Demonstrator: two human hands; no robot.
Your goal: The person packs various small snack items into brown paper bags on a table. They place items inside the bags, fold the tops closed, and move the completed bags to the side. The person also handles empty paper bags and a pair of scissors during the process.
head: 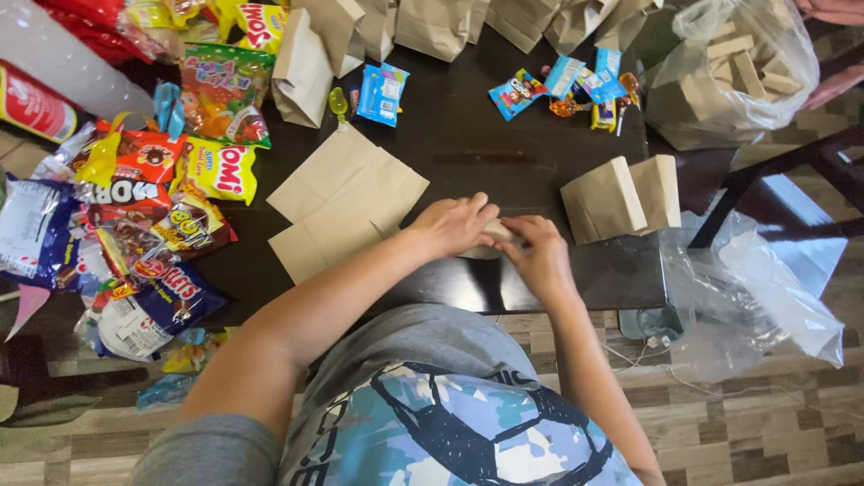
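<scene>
The left hand [453,225] and the right hand [538,254] are meeting near the front edge of the dark table [468,135], and both are closing their fingers on one small paper bag [498,231]. The bag is mostly hiding under the fingers, so only a thin strip of light brown paper is showing between the two hands; its shape I cannot tell.

At about nine o'clock from the hands, two flat bags [346,202] are lying one over the other, smooth and rectangular, made of the same matte brown paper. At about three o'clock, two filled bags [621,198] are standing just beside each other, boxy and folded shut at the top. At twelve o'clock, along the far edge of the table, a row of paper bags [432,22] is standing, with more wrinkles in the paper.

Between the row and the hands, small blue candy packets [576,85] with shiny wrappers are lying scattered. At ten o'clock a big pile of snack packs [171,171] is covering the left end of the table, glossy foil in red, yellow, green and blue. At two o'clock a clear plastic sack [733,67], thin and crumpled, is holding more brown bags. At four o'clock, loose clear plastic [765,297] is lying over the wooden-pattern floor
</scene>
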